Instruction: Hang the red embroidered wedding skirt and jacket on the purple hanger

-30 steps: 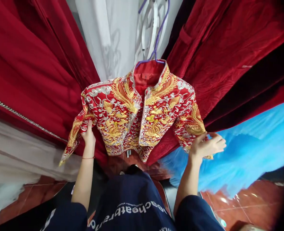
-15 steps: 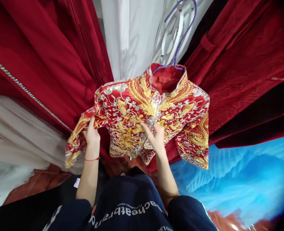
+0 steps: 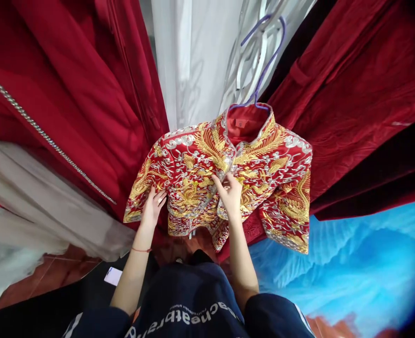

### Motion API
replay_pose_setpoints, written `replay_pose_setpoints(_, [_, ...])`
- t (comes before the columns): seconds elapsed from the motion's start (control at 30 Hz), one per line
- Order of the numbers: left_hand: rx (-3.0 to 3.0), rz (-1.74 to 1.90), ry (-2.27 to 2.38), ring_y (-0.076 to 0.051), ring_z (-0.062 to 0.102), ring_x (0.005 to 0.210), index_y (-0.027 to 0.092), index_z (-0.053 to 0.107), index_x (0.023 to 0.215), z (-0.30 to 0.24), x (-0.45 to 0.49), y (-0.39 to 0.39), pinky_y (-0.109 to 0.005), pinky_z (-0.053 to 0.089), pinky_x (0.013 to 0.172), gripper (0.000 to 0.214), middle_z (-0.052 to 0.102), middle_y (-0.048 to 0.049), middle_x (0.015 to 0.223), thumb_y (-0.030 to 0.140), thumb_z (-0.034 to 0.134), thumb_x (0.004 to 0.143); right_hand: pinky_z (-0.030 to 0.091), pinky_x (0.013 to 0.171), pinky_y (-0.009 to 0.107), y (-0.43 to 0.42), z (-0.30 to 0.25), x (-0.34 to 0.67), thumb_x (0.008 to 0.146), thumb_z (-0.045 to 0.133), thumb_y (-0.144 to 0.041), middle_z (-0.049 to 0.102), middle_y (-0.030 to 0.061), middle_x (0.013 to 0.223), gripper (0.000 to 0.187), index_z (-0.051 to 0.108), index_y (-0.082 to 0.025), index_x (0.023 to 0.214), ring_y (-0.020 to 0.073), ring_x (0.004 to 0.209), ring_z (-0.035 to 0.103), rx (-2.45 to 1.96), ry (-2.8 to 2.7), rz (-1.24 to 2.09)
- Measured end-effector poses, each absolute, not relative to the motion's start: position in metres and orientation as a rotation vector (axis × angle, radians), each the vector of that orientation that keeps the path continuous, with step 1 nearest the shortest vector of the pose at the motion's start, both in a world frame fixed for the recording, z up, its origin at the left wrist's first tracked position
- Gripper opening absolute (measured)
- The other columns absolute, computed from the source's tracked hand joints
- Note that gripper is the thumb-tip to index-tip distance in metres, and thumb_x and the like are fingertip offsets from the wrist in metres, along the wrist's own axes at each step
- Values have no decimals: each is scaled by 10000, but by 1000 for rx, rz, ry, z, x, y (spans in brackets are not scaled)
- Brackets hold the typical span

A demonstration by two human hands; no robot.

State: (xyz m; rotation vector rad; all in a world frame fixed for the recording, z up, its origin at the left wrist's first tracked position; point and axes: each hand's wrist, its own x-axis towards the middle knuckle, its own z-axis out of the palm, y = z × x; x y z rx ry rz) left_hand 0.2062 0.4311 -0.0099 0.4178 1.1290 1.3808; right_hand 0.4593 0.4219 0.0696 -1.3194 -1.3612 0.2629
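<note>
A short red jacket with gold and silver embroidery and a stand collar hangs in front of me on a purple hanger. Its front opening edge, below the collar, is gripped between the thumb and fingers of my right hand. My left hand, with a red string round the wrist, is at the inner edge of the left-side sleeve. Its fingers are slightly apart and touch the cloth lightly. The other sleeve hangs free on the right. A small size label shows inside the collar.
Dark red garments hang on the left, and more red cloth on the right. A white ornate metal frame stands behind the hanger. Blue fabric spreads at lower right. A phone-like pale rectangle lies on a black surface.
My left hand has let go of the sleeve and moved right; the sleeve now hangs down closer to the body. The jacket sits slightly lower and further right. My right hand keeps its grip.
</note>
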Motion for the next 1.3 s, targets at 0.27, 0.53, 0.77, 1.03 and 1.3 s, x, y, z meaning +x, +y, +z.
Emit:
replay_pose_setpoints(0.27, [1949,944,1300,-286,591,1217,225,642,1079,26,249,394,-453,420,1089,341,648,-107,1229,473,675,847,433,601,239,406,114,463,923,607,-455,656,-9,718,270,679,-195,915,113,599,558,-1275,-1268,218])
replay_pose_setpoints(0.53, [1014,757,1166,-239,708,805,248,671,612,-15,263,454,-257,509,762,214,694,-23,635,243,883,585,274,556,250,400,23,477,725,782,-398,465,-61,503,316,565,-218,582,98,514,367,-1593,-1013,755])
replay_pose_setpoints(0.77, [635,761,1189,-275,703,1022,189,662,821,-143,295,412,-398,507,951,257,746,-92,903,205,850,648,425,563,263,363,-122,476,486,901,-359,569,-54,525,388,565,-221,621,140,557,545,-1505,-690,1146])
replay_pose_setpoints(1.03, [359,1036,1139,-209,588,1291,199,655,933,-182,285,421,-350,405,1133,155,733,-71,1111,265,737,819,493,611,255,364,-176,482,677,782,-592,630,-30,669,428,562,-232,751,123,628,581,-1210,-336,1289])
replay_pose_setpoints(1.3, [288,1030,995,-255,658,1188,194,692,915,-181,278,385,-379,491,1070,240,770,-58,976,219,810,708,554,700,286,337,-182,477,952,625,-402,659,23,944,267,637,-148,1031,119,765,628,-1103,-395,1493])
